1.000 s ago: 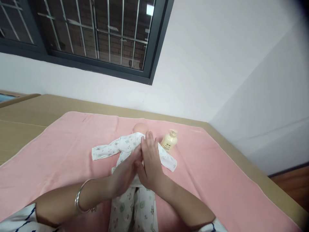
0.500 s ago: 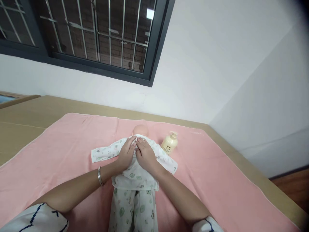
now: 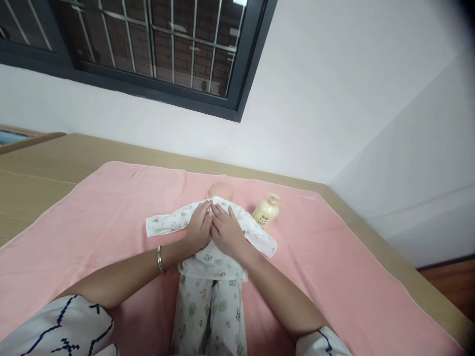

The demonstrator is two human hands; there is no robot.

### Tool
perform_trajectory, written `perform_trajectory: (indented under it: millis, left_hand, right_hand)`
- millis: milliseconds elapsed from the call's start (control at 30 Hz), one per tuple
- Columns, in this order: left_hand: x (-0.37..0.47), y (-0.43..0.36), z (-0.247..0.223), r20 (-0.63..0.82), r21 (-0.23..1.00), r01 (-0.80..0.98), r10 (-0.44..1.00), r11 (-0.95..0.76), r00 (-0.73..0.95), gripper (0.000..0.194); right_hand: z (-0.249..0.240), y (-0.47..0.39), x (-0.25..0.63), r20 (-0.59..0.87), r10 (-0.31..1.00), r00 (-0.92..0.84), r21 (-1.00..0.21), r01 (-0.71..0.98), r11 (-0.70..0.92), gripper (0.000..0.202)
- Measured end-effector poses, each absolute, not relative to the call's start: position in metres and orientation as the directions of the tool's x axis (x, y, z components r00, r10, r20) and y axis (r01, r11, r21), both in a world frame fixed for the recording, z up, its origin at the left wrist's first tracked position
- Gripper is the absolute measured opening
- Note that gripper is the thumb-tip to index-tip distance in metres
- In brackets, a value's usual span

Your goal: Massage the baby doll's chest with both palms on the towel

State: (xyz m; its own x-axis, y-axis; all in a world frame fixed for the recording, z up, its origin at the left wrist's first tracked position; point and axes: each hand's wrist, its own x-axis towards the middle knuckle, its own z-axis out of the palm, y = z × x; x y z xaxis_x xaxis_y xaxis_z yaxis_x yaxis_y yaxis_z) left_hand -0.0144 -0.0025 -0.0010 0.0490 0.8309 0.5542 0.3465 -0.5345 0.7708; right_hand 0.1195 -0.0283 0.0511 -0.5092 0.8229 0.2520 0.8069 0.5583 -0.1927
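Observation:
A baby doll (image 3: pixel 221 190) lies on the pink blanket, its bald head pointing away from me. It wears a white printed long-sleeved top (image 3: pixel 215 262) and matching trousers (image 3: pixel 227 311). My left hand (image 3: pixel 199 226) rests flat on the upper part of the top, fingers stretched toward the neck. Beside it my right hand (image 3: pixel 227 230) also lies flat there, its fingers slightly spread. The two hands meet along their thumbs and hide the middle of the doll's upper body. Both sleeves reach out to the sides. No face shows on the doll.
A pale yellow pump bottle (image 3: pixel 266 211) leans or lies by the doll's right-hand sleeve. The pink blanket (image 3: pixel 326 257) covers much of a wooden surface (image 3: pixel 44 168). Behind it are a white wall (image 3: pixel 297 99) and a dark-framed window (image 3: pixel 237 106) with bars.
The camera view has tilted down slightly, so the scene sits higher in the picture. My hands stay on the doll's top, with the right fingers a little more apart.

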Motion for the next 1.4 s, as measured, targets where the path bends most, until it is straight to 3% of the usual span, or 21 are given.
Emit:
perform_trajectory:
  millis: [100, 200, 300, 400, 667, 800, 933, 1067, 1200, 1400]
  left_hand:
    - [-0.014, -0.002, -0.004, 0.569, 0.760, 0.358, 0.821, -0.542, 0.035, 0.043]
    - [-0.014, -0.002, -0.007, 0.573, 0.748, 0.381, 0.818, -0.544, 0.043, 0.042]
    - [-0.016, -0.001, -0.008, 0.563, 0.746, 0.391, 0.824, -0.540, 0.062, 0.041]
    - [-0.018, -0.001, -0.008, 0.565, 0.738, 0.392, 0.820, -0.550, 0.089, 0.041]
    - [-0.015, -0.007, -0.011, 0.566, 0.641, 0.536, 0.810, -0.549, 0.154, 0.046]
    - [-0.015, 0.003, -0.010, 0.513, 0.625, 0.600, 0.842, -0.500, 0.167, 0.050]
    - [-0.017, 0.018, -0.004, 0.481, 0.575, 0.655, 0.850, -0.491, 0.214, 0.048]
    - [-0.013, 0.007, -0.004, 0.526, 0.508, 0.688, 0.819, -0.519, 0.230, 0.048]
    - [-0.010, -0.012, -0.007, 0.560, 0.444, 0.682, 0.774, -0.581, 0.295, 0.047]
    - [-0.018, 0.011, 0.006, 0.455, 0.471, 0.701, 0.829, -0.535, 0.327, 0.049]
  right_hand:
    - [0.051, -0.012, 0.129, 0.244, 0.889, -0.387, -0.281, 0.849, 0.447, 0.048]
    - [0.047, -0.018, 0.127, 0.255, 0.941, -0.222, -0.278, 0.915, 0.291, 0.053]
    - [0.041, -0.042, 0.113, 0.268, 0.914, -0.304, -0.184, 0.915, 0.358, 0.054]
    - [0.039, -0.057, 0.104, 0.240, 0.894, -0.380, -0.169, 0.890, 0.423, 0.054]
    - [0.045, -0.011, 0.130, 0.171, 0.977, -0.128, -0.326, 0.928, 0.179, 0.061]
    - [0.045, -0.024, 0.124, 0.192, 0.976, -0.106, -0.245, 0.958, 0.152, 0.060]
    - [0.045, -0.052, 0.110, 0.230, 0.955, -0.189, -0.130, 0.966, 0.222, 0.055]
    - [0.051, -0.043, 0.119, 0.195, 0.950, -0.245, -0.183, 0.942, 0.281, 0.051]
    - [0.052, -0.011, 0.136, 0.134, 0.979, -0.152, -0.288, 0.940, 0.185, 0.054]
    - [0.048, -0.030, 0.124, 0.199, 0.967, -0.158, -0.205, 0.958, 0.199, 0.053]
